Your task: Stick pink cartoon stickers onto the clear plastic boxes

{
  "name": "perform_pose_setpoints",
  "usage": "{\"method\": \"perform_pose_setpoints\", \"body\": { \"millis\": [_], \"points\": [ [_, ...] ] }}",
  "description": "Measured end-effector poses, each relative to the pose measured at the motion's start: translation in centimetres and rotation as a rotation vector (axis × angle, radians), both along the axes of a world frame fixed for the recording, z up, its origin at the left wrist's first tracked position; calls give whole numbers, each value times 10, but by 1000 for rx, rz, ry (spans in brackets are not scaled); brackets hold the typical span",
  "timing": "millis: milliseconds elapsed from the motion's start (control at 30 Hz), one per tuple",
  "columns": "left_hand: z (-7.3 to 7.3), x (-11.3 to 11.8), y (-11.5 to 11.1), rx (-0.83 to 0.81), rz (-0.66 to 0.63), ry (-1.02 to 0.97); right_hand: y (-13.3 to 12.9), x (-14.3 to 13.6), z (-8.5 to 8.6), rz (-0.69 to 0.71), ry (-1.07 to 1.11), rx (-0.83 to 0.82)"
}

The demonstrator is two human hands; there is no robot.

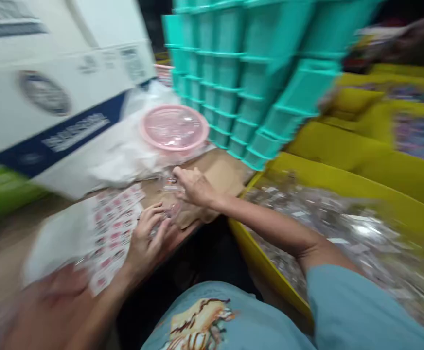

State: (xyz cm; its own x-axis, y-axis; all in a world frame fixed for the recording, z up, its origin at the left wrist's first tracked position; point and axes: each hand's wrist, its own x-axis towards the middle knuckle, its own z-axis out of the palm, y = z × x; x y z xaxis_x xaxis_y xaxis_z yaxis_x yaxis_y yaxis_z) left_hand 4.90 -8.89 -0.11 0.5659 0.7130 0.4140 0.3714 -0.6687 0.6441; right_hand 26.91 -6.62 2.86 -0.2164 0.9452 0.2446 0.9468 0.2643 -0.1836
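Note:
My left hand (pixel 149 236) is curled round a small clear plastic packet (pixel 172 210) at the table's front edge. Just above and to the right, my right hand (pixel 193 186) has its fingers bent against another small clear packet (pixel 169 180) with something dark and reddish inside. Whether the two packets are joined cannot be made out. Sheets of red and black printed stickers (pixel 114 228) lie left of my left hand. Behind my hands stands a round pink basket (pixel 174 129) holding clear plastic pieces.
Stacked teal bins (pixel 234 73) rise behind the table. A yellow bin (pixel 343 175) full of clear packets (pixel 336 233) is on the right, with more yellow bins beyond. A white and blue carton (pixel 62 97) stands at the back left. Another person's blurred arm (pixel 47 311) reaches in at lower left.

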Motion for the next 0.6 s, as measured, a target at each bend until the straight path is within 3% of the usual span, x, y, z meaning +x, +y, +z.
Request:
{"method": "perform_pose_setpoints", "body": {
  "millis": [100, 167, 233, 300, 367, 433, 500, 600],
  "points": [
    [14, 91, -20, -90, -360, -62, -107, 77, 27, -299, 188, 99],
    [25, 157, -57, -34, -654, -72, -205, 127, 46, -625, 293, 183],
    [33, 214, -107, 102, -899, -93, -309, 165, 54, -1056, 179, 254],
    [33, 261, -162, 267, -1048, -132, -401, 194, 45, -1399, 8, 285],
    [27, 301, -214, 440, -1197, -157, -465, 214, 22, -1521, -88, 248],
    [17, 330, -254, 607, -1346, -109, -500, 228, -1, -1527, -78, 176],
    [9, 347, -276, 688, -1385, -60, -510, 236, -14, -1504, -59, 127],
    [2, 344, -259, 611, -1368, -59, -491, 242, -5, -1458, -83, 139]
  ]
}}
